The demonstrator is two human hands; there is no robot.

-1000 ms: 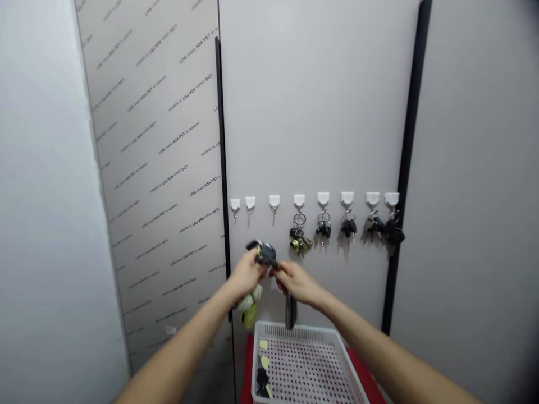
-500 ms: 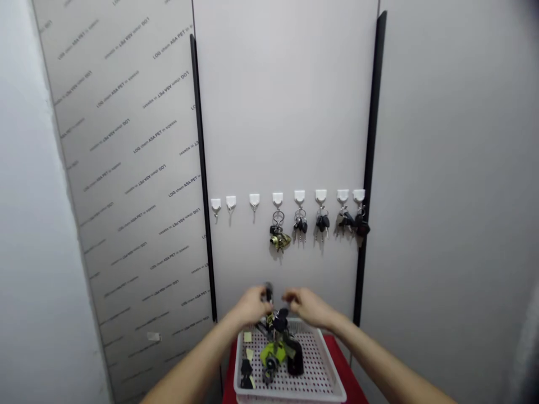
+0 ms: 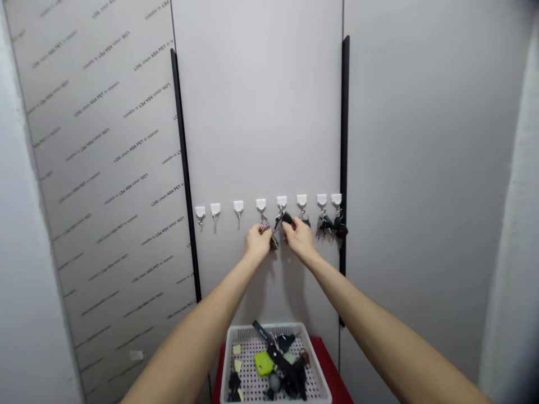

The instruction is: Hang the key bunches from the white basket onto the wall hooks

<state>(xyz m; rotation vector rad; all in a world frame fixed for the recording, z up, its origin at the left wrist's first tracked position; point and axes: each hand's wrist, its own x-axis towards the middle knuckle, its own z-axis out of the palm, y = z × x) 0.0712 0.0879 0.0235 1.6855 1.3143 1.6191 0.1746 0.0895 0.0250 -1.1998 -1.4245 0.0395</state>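
Observation:
A row of white wall hooks (image 3: 238,206) runs across the grey panel. My left hand (image 3: 257,242) is closed on the brass-and-black key bunch (image 3: 273,242) hanging under one middle hook. My right hand (image 3: 300,236) is closed on the black key set (image 3: 287,217) under the hook beside it. More black key sets (image 3: 332,225) hang on the hooks to the right. The three hooks at the left are bare. Below stands a white perforated basket (image 3: 231,346) holding a lime-green tag (image 3: 264,363) and dark keys and straps.
The basket sits on a red surface (image 3: 325,350). Black vertical strips (image 3: 182,158) edge the hook panel on both sides. A film-covered panel with printed text (image 3: 96,168) stands at the left, a plain grey wall at the right.
Both hands let the key bundle with the green tag down into the basket, then rose to the hanging keys on the middle hooks. The view stepped back from the wall.

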